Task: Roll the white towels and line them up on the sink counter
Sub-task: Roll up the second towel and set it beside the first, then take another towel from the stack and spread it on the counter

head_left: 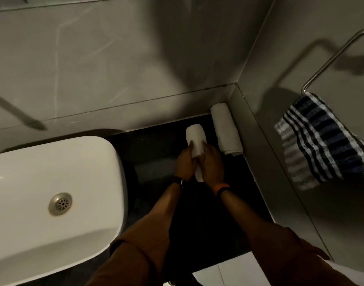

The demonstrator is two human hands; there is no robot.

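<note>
- Two forearms in brown sleeves reach forward from the bottom edge, over the dark tabletop (234,203).
- Left wrist wears a dark band (178,180), right wrist an orange band (222,188).
- Left hand (185,162) and right hand (213,164) press in from either side on one rolled white towel (195,139); both hands closed around its near half, fingers wrapped on the roll.
- That rolled white towel lies lengthwise, pointing away from the person; its near end pokes out between the wrists, its far end sticks out past the fingertips, resting on the tabletop.
- Left hand sits on the towel's left flank, right hand on its right flank; thumbs on top, touching the cloth.
- Second rolled towel (226,130) lies just to the right of the held one, apart from both hands, close along the side wall and reaching into the back corner.
- The two rolls run roughly parallel, near each other, not touching.
- White basin (53,162) with metal drain (60,203) sits left of the hands on the tabletop.
- On the right wall, a metal rail (329,58) carries a hanging blue-and-white striped cloth (321,145).
</note>
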